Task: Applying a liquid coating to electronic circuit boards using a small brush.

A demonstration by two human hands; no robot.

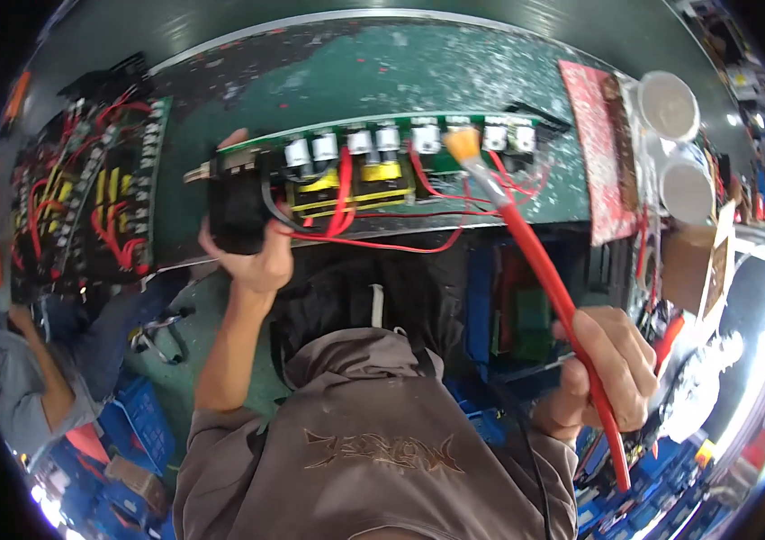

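A long green circuit board (441,162) is tilted up over the workbench. Along it run white connectors, yellow-wrapped transformers (382,173) and loose red wires (342,193). My left hand (261,261) grips its left end around a black box-shaped part (238,211), with the thumb in front and a fingertip showing over the top edge. In my right hand (612,360) is a brush (540,252) with a long red handle and a metal collar. Its tan bristles (463,144) overlap the white connectors right of the board's middle; whether they touch I cannot tell.
Several similar wired boards (99,198) stand packed at the bench's left end. Toward the right lie a red-and-white strip (594,148) and two pale round containers (668,105). Another person's arm (48,382) shows at the lower left, near a blue crate (139,423).
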